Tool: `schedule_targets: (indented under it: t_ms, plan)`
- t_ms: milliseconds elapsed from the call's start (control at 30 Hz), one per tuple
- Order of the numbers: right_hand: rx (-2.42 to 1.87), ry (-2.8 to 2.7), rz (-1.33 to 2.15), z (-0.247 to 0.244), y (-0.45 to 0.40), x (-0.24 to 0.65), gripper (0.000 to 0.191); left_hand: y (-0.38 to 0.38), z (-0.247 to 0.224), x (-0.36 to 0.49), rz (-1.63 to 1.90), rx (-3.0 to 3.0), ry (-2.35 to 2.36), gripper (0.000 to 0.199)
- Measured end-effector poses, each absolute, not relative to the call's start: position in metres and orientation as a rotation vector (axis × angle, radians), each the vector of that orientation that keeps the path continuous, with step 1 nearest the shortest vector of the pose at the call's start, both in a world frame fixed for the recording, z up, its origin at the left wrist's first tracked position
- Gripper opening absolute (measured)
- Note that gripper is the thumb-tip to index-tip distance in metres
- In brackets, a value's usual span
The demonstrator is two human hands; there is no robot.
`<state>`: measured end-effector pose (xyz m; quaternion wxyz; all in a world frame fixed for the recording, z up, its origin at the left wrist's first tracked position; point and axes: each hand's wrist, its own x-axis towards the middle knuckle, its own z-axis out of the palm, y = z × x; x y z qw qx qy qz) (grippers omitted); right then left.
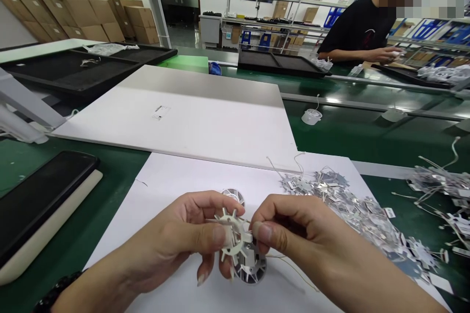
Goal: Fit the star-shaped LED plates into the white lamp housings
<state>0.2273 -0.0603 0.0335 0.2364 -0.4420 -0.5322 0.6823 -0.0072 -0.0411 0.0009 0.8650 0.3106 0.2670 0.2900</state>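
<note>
My left hand (183, 237) is closed around a small white plastic ring with spokes (233, 237), thumb on its front and fingers behind. My right hand (293, 234) pinches at the ring's right side, where a thin pale wire runs into its fingertips. What lies inside the pinch is mostly hidden. Silver slotted discs (251, 271) lie on the white sheet (176, 176) just below and behind the ring. Thin pale wires (293, 269) trail to the right under my right hand.
A pile of flat silver parts with wires (352, 210) covers the sheet's right side; more wired parts (444, 190) lie beyond. A white board (205, 112) lies ahead. A black-topped case (47, 200) sits left. A co-worker (360, 34) handles something white across the bench.
</note>
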Motion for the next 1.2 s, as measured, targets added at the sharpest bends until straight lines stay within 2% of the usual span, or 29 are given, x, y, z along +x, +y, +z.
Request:
schedule_targets:
  t_ms: [233,467,567,800,1000,1200]
  plan:
    - [-1.283,-1.536,1.812,0.036,-0.056,0.231,0.025,-0.04,0.002,-0.004,0.653,0.789,0.633,0.026]
    - [-1.181,-1.518,1.943,0.045,-0.053,0.228,0.023,-0.036,-0.002,-0.008,0.643,0.826,0.696,0.023]
    - [-1.265,-1.479,1.951,0.045,-0.053,0.224,0.021,-0.041,-0.004,-0.01,0.698,0.908,0.737,0.02]
    - [-1.506,-1.623,1.533,0.032,-0.045,0.228,0.028,-0.054,-0.003,-0.002,0.886,1.312,1.148,0.044]
    - [-1.639,-1.744,1.481,0.024,-0.036,0.228,0.04,-0.039,-0.017,-0.005,0.81,1.709,1.143,0.038]
    - [-1.704,-1.845,1.34,0.026,-0.036,0.222,0.034,-0.03,-0.018,-0.013,0.755,1.777,1.161,0.035]
